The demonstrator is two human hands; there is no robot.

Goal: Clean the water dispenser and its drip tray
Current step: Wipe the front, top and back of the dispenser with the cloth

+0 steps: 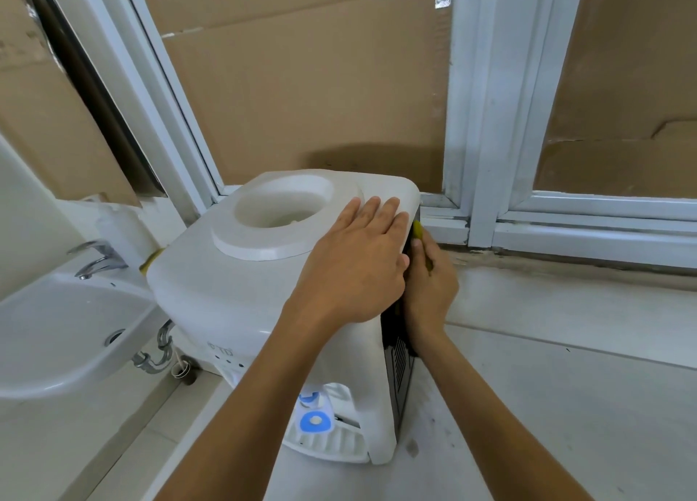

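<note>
We see the white plastic water dispenser standing on the pale tiled ledge beside the sink; our left hand lies flat, fingers straight, on its smooth rounded top beside the round bottle well. Our right hand grips a yellow sponge against the dispenser's dark, vented right side. The ribbed white drip tray sits at the dispenser's front base, below the blue taps.

White dispenser w/ black side, blue taps; yellow sponge.
</note>
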